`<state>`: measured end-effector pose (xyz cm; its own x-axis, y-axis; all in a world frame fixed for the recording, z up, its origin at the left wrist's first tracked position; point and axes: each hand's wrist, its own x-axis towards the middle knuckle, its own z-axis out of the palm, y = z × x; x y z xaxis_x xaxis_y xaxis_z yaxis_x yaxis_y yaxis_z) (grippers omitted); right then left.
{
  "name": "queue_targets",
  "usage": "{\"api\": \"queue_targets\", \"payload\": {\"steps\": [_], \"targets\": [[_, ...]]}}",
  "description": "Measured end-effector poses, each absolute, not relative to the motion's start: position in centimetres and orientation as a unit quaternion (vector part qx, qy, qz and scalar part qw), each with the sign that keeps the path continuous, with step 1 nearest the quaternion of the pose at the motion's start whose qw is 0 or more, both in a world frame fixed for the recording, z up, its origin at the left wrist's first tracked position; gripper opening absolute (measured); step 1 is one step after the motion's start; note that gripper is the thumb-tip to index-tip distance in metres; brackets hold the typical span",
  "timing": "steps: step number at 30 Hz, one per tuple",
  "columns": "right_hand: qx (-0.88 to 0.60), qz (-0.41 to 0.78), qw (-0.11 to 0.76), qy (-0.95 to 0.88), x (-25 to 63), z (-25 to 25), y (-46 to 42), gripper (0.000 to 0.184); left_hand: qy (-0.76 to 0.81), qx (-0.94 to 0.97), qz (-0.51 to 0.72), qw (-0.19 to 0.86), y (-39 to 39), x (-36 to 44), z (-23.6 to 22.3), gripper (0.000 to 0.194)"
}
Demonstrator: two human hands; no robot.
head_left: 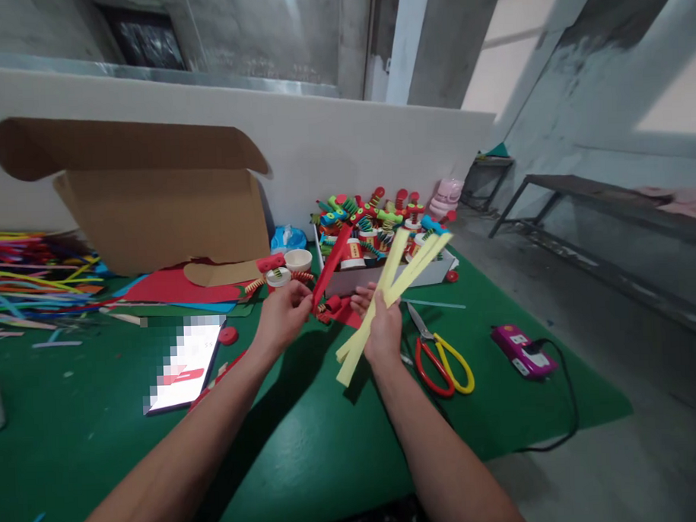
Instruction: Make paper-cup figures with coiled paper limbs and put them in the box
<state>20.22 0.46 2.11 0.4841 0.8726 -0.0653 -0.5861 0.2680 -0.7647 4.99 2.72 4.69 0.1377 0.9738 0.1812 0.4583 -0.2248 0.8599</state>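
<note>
My left hand [286,316] is closed, pinching the lower end of a red paper strip [332,268] that slants up to the right. In my right hand [384,327] are several pale yellow paper strips [409,275], crossing one another between the fingers and thumb. Beyond the hands lie small red paper pieces [332,307], partly hidden by the fingers. Just past my left hand stands a paper cup [278,278] with springy folded paper arms. To the right of my right hand rest scissors [443,360] with one red and one yellow handle.
A white box [377,280] full of colourful paper-cup figures stands at the back. An open cardboard box [169,214] is at back left, beside piled coloured strips [34,279]. A phone [185,362] lies at left. A purple power socket [522,351] with a black cable sits right.
</note>
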Motion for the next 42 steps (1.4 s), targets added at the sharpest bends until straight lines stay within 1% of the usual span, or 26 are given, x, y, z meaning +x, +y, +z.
{"api": "queue_targets", "payload": {"steps": [3,5,7,10,14,18,22,25,30,36,42], "targets": [[-0.353,0.597,0.698,-0.176,18.5,0.9,0.3,0.022,0.501,0.566,0.424,0.499,0.6,4.1,3.7,0.028],[-0.336,0.634,0.673,-0.182,17.5,0.4,0.1,0.027,0.462,0.502,0.431,0.591,-0.5,4.2,3.0,0.037],[-0.327,0.636,0.671,-0.196,16.9,0.3,-0.2,0.032,0.422,0.465,0.418,0.656,-1.2,4.5,2.4,0.041],[-0.328,0.628,0.670,-0.222,16.8,0.5,-0.6,0.036,0.385,0.465,0.383,0.699,-1.7,4.6,1.8,0.040],[-0.342,0.625,0.666,-0.221,17.1,0.8,-0.7,0.035,0.378,0.501,0.328,0.706,-1.9,4.4,1.3,0.034],[-0.336,0.612,0.688,-0.196,17.1,0.7,-0.5,0.036,0.379,0.521,0.271,0.715,-2.2,4.4,1.2,0.038],[-0.346,0.600,0.691,-0.207,16.8,0.7,-0.6,0.034,0.412,0.530,0.290,0.682,-2.2,4.5,1.8,0.050],[-0.347,0.600,0.685,-0.226,16.6,0.8,-0.8,0.034,0.437,0.552,0.291,0.647,-2.0,4.5,2.1,0.052],[-0.355,0.584,0.694,-0.225,16.6,0.8,-0.7,0.033,0.460,0.570,0.272,0.624,-1.7,4.4,2.3,0.050],[-0.353,0.592,0.691,-0.220,16.6,0.9,-0.6,0.030,0.461,0.581,0.307,0.596,-1.7,4.6,2.2,0.045],[-0.349,0.570,0.716,-0.199,17.4,1.7,-0.4,0.028,0.458,0.588,0.278,0.606,-1.6,4.4,1.6,0.043]]}}
